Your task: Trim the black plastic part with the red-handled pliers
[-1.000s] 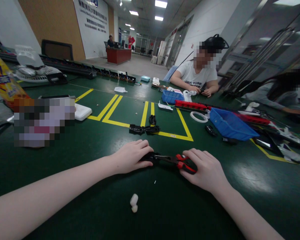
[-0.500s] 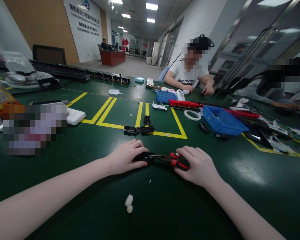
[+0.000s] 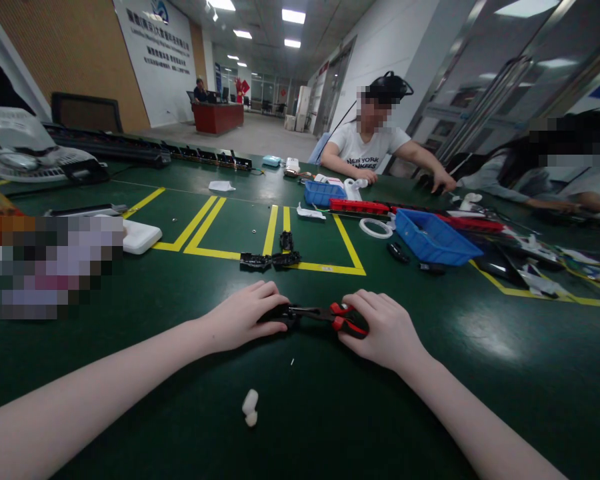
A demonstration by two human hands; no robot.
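On the green table point(image 3: 190, 393) my left hand point(image 3: 250, 313) grips a small black plastic part point(image 3: 293, 317), mostly covered by my fingers. My right hand point(image 3: 383, 327) is closed round the red-and-black handles of needle-nose pliers point(image 3: 337, 315). The pliers' long jaws point left and meet the black part; whether they pinch it I cannot tell. Beyond my hands, several black plastic pieces point(image 3: 270, 260) lie along the yellow tape. Nearer me are a white rounded piece point(image 3: 250, 407) and a tiny white sliver point(image 3: 293, 362).
To the right stand a blue bin point(image 3: 435, 237) and a white ring point(image 3: 377, 229), with black parts point(image 3: 397, 252) close by. A smaller blue bin point(image 3: 325, 193) is farther back. A white box point(image 3: 141, 237) lies at left. A co-worker point(image 3: 367, 140) sits across the table.
The view has shifted slightly, so the table things appear a little farther left. My hands keep their grips on the black part and pliers. The co-worker's arm has reached out to the side.
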